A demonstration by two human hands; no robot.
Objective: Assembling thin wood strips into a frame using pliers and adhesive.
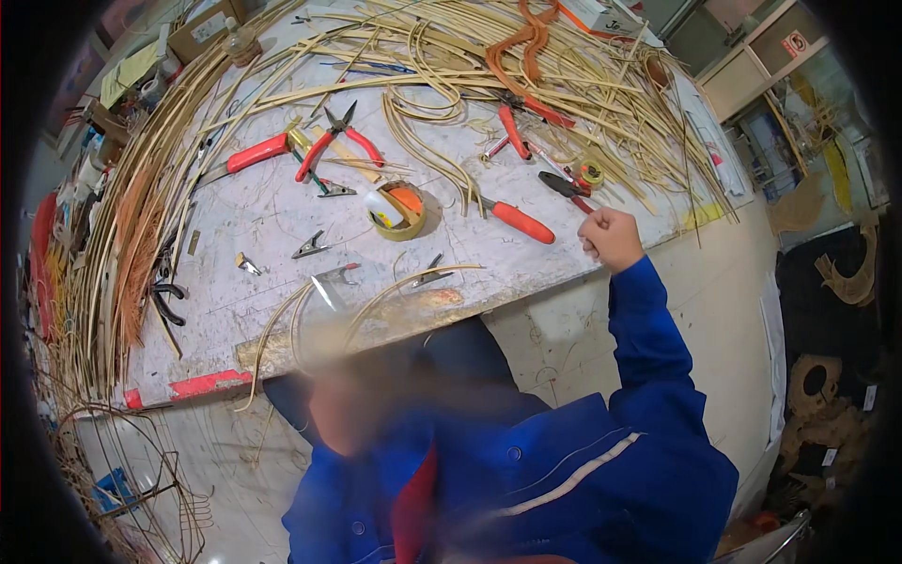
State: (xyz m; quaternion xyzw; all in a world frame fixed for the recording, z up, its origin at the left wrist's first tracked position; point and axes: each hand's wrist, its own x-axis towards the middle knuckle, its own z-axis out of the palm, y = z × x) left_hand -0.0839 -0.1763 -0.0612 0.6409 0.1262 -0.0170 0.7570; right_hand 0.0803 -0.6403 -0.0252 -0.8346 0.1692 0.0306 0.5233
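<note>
My right hand [613,241] is closed at the table's right front edge, around the red handle of dark-jawed pliers [561,184] that point up and left. Low in the middle, my left hand [336,414] is smeared and partly veiled by a blur, so its fingers cannot be made out. Just above it, thin pale cane strips [272,324] curve over the front edge, beside a metal spring clamp [329,289]. Whether the left hand holds them is hidden. Left of my right hand lies a tool with a red handle [522,223].
A tape roll [396,209] sits mid-table, with red-handled pliers [340,143] behind it. Spring clamps [310,245] lie nearby. Long cane strips [282,94] cover the back and left side. Black-handled pliers [167,303] rest at the left. Wire frames [160,489] stand on the floor, lower left.
</note>
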